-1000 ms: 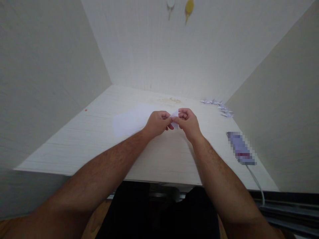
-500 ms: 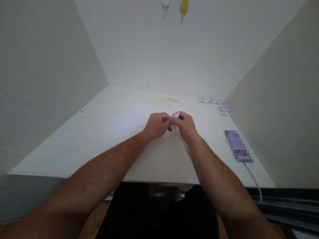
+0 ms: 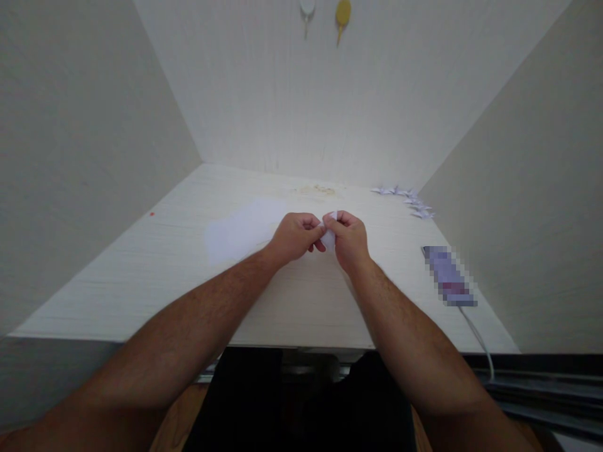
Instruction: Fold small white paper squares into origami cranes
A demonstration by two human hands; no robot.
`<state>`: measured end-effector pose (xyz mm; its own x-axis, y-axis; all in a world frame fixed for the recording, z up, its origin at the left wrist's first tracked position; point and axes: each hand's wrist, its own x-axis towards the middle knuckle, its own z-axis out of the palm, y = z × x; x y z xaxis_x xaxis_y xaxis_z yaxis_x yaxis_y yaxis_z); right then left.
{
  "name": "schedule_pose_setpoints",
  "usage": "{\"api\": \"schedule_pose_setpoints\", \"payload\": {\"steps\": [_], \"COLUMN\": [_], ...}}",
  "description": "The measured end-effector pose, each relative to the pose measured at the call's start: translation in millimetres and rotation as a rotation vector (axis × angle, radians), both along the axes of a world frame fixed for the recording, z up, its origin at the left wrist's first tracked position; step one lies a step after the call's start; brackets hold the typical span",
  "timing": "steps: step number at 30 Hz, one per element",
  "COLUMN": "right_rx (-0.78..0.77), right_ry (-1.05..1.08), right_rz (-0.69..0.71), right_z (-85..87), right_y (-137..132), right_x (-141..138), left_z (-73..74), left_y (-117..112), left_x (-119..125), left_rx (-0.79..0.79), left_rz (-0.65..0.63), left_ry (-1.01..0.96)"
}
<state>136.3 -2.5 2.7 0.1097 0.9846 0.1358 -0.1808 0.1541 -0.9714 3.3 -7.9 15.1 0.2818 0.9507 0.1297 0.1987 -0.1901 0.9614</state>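
My left hand [image 3: 294,235] and my right hand [image 3: 351,240] meet above the middle of the white table [image 3: 141,276]. Both are closed in a pinch on a small folded piece of white paper [image 3: 328,237], which shows only as a sliver between the fingers. A flat white sheet of paper [image 3: 240,232] lies on the table just left of my left hand.
Several small folded paper pieces [image 3: 406,199] lie in a row at the back right corner. A phone [image 3: 447,276] with a cable lies near the right edge. Walls close the table in on the left, back and right. Two small hooks [image 3: 325,14] hang on the back wall.
My two hands have drawn closer together, and the right hand has slid a little left and down over the folded paper. The view has shifted slightly.
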Motion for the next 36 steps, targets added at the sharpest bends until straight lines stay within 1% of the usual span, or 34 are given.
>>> {"api": "schedule_pose_setpoints", "payload": {"steps": [1, 4, 6, 7, 8, 9, 11, 12, 14, 20, 24, 28, 34, 36], "right_rx": [0.009, 0.076, 0.067, 0.054, 0.048, 0.056, 0.054, 0.036, 0.035, 0.107, 0.129, 0.107, 0.101, 0.091], "right_ry": [0.031, 0.19, 0.197, 0.164, 0.118, 0.061, -0.066, -0.125, -0.204, -0.275, -0.266, -0.246, -0.141, -0.124], "right_rz": [-0.034, -0.228, -0.315, -0.322, -0.304, -0.256, -0.076, -0.014, 0.04, -0.019, -0.043, -0.066, -0.06, -0.068], "right_z": [2.7, 12.0, 15.8, 16.4, 16.0, 14.8, 11.0, 8.8, 4.8, -1.2, -1.3, -0.8, -3.6, -4.7], "right_y": [3, 13, 17, 17, 16, 14, 8, 5, 2, 4, 5, 4, 5, 6], "right_x": [4, 20, 28, 29, 29, 26, 17, 13, 7, 11, 12, 11, 11, 12], "left_z": [-1.0, -4.7, -6.7, -7.2, -7.3, -7.1, -5.7, -4.6, -2.5, -0.6, -3.4, -4.9, -4.7, -5.7], "left_y": [0, 0, 1, 2, 2, 3, 3, 2, 1, 1, 5, 6, 7, 8], "left_x": [0, -2, -4, -5, -5, -6, -5, -5, -4, -3, -3, -3, -1, -1], "left_rx": [-0.009, -0.04, -0.044, -0.04, -0.036, -0.03, -0.015, -0.008, 0.0, -0.032, -0.035, -0.035, -0.042, -0.035], "left_rz": [0.001, 0.011, 0.029, 0.037, 0.043, 0.047, 0.05, 0.056, 0.061, -0.008, -0.009, 0.056, 0.184, 0.185], "left_ry": [0.018, 0.078, 0.072, 0.055, 0.038, 0.024, 0.006, 0.001, -0.004, -0.025, -0.005, -0.018, -0.051, -0.063]}}
